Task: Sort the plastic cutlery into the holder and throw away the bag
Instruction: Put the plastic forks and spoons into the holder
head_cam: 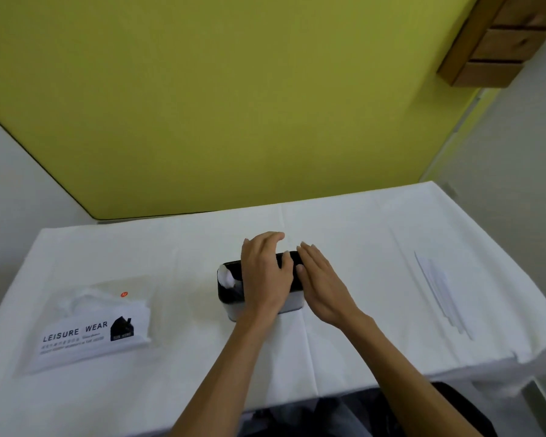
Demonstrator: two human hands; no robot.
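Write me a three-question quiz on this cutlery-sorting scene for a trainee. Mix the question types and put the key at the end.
1. True or false: the printed bag lies to the person's left of the black holder.
2. The left hand and the right hand are both at: A) the bag, B) the holder, C) neither.
3. Fill in: the large print on the bag reads "____ WEAR".
Key: 1 true; 2 B; 3 LEISURE.
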